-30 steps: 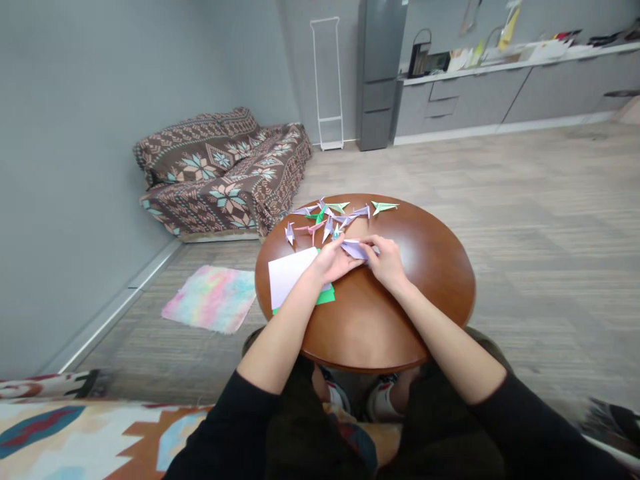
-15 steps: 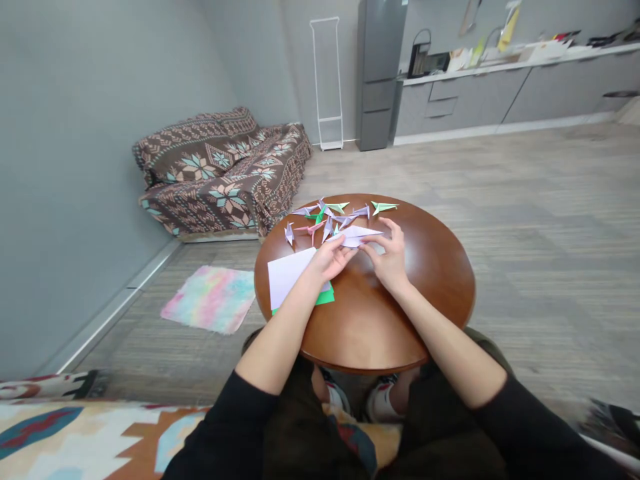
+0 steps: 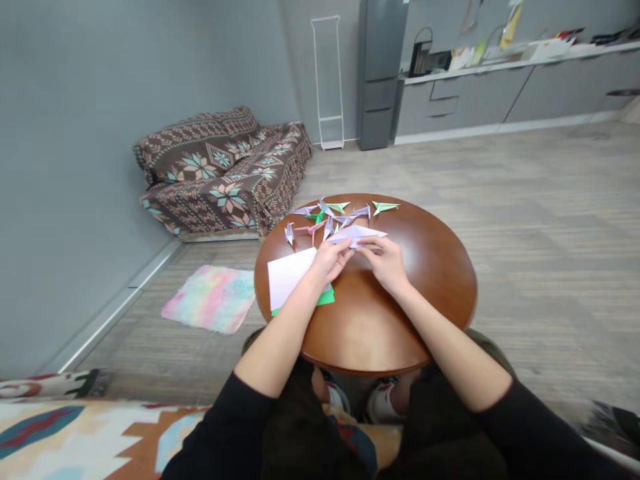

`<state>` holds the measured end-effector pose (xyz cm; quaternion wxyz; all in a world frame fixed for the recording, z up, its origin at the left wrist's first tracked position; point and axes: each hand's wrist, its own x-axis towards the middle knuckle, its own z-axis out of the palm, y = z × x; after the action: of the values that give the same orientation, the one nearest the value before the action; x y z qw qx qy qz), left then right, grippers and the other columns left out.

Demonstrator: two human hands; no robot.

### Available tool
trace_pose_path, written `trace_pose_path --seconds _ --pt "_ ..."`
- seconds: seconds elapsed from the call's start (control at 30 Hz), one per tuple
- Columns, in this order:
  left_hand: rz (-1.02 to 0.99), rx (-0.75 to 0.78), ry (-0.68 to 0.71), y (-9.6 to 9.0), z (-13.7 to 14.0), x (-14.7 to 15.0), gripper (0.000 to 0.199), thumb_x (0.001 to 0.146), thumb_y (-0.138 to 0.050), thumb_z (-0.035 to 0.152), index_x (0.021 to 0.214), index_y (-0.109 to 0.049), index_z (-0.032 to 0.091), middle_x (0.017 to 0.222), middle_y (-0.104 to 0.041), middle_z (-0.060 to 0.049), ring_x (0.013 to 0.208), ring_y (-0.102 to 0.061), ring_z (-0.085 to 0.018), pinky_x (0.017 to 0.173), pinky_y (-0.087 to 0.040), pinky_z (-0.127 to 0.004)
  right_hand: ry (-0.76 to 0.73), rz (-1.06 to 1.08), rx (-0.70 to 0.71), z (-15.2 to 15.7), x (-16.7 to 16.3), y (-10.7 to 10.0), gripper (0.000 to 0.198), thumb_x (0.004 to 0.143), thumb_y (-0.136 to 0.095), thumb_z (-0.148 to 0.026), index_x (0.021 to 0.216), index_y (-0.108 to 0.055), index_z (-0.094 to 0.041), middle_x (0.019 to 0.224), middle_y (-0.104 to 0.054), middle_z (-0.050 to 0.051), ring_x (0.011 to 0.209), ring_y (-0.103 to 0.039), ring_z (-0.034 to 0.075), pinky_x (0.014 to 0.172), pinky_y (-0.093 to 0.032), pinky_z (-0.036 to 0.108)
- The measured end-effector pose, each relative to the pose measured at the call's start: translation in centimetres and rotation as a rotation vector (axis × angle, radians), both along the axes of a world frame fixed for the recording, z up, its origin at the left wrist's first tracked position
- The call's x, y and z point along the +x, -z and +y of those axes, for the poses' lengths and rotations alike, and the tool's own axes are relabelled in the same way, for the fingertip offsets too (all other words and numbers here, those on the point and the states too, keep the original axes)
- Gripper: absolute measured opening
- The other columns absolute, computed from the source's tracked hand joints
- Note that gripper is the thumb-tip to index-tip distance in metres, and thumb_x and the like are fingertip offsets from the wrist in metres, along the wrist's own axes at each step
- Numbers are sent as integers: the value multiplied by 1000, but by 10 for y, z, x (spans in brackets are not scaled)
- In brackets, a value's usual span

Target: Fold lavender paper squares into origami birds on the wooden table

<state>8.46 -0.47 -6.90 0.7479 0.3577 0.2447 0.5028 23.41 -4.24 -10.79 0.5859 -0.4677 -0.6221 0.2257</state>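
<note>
Between my two hands is a folded piece of lilac origami paper (image 3: 356, 233), long and pointed at its right end. My left hand (image 3: 331, 260) is closed on its near left edge, thumb on top. My right hand (image 3: 386, 260) pinches the near edge close to the left fingertips. Just beyond lie several folded paper cranes: a pink crane (image 3: 311, 231), a dark green crane (image 3: 319, 215), a pale green crane (image 3: 385, 207) and lilac ones such as this small crane (image 3: 289, 233). A stack of square sheets, lilac paper (image 3: 290, 277) over green paper (image 3: 326, 297), sits by my left forearm.
The round brown wooden table (image 3: 365, 333) stands over my knees. A sofa with a patterned cover (image 3: 225, 177) is at the back left, near a pastel rug (image 3: 210, 299). Behind are a white rack (image 3: 330, 120), a grey fridge (image 3: 383, 73) and kitchen cabinets (image 3: 465, 103).
My right hand has come down from the paper's pointed right end. Its raised fingers have closed on the near edge, nearer my left hand. The paper has shifted slightly.
</note>
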Motion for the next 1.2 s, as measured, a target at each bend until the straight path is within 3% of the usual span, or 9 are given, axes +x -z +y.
trace_pose_path --seconds 0.13,0.27,0.37,0.43,0.57,0.67,0.83,1.03,1.2 --pt "47 33 -102 0 2 -1 24 78 -75 9 101 -71 15 97 -78 -6 92 -74 -17 94 -58 -32 9 2 -31 0 3 -3 32 101 -66 -36 127 -66 -17 127 -68 10 105 -70 24 89 -61 44" --pt "109 77 -167 2 2 0 44 73 -78 11 113 -64 20 92 -74 -2 87 -73 -17 86 -58 -32 11 19 -34 -2 2 -8 27 101 -67 -35 119 -68 -16 118 -71 8 99 -71 21 85 -61 41" --pt "152 135 -206 2 0 1 55 70 -80 13 119 -61 26 93 -71 2 84 -71 -15 81 -58 -29 -12 39 -34 -4 -1 -11 25 91 -79 -33 107 -71 -16 110 -73 6 91 -71 19 83 -61 39" --pt "191 174 -189 3 -1 1 47 68 -82 16 112 -66 23 94 -71 1 83 -70 -14 81 -58 -29 -21 60 -48 -3 -1 -11 26 86 -84 -32 103 -72 -16 107 -73 6 88 -71 19 83 -61 39" --pt "278 239 -111 4 0 0 28 68 -87 29 89 -75 14 94 -75 -6 89 -72 -20 91 -59 -37 -35 120 -114 0 3 -9 25 99 -69 -34 117 -69 -15 114 -71 8 95 -71 20 82 -62 39" --pt "335 294 -94 3 2 -2 34 66 -90 35 92 -80 15 100 -78 -8 97 -73 -24 98 -57 -43 -46 171 -169 1 6 -9 31 100 -67 -35 125 -66 -16 122 -69 9 100 -71 22 84 -62 41" --pt "436 378 -88 0 5 -10 42 59 -96 29 98 -84 17 102 -81 -9 103 -73 -28 106 -52 -45 -66 244 -241 2 7 -10 34 100 -67 -35 128 -65 -16 125 -68 10 103 -70 23 87 -61 43" --pt "365 358 -92 3 5 -8 39 65 -92 45 88 -82 15 94 -79 -9 90 -73 -24 92 -60 -44 -108 289 -303 1 7 -14 35 100 -67 -36 130 -64 -17 127 -68 10 105 -70 24 88 -61 44" --pt "315 317 -91 2 4 -7 37 67 -90 46 81 -80 14 87 -75 -6 86 -72 -20 86 -62 -39 -126 320 -332 2 7 -12 36 100 -67 -36 131 -64 -17 129 -67 11 107 -70 25 89 -61 45"
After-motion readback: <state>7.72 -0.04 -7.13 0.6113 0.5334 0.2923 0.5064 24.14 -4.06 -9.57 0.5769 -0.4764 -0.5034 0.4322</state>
